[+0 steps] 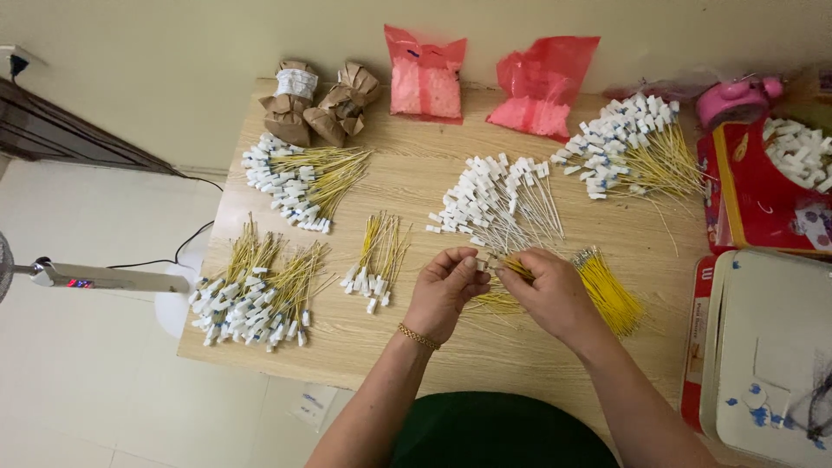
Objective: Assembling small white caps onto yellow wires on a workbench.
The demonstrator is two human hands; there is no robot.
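Your left hand and right hand meet over the middle of the counter, both pinching a small white connector with a thin yellow wire, just in front of the white-wire bundle. You seem to be joining wire and connector. The next move needs exact alignment of the fingertips.

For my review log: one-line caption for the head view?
Left hand and right hand pinch a small white connector above yellow wires on a wooden table.
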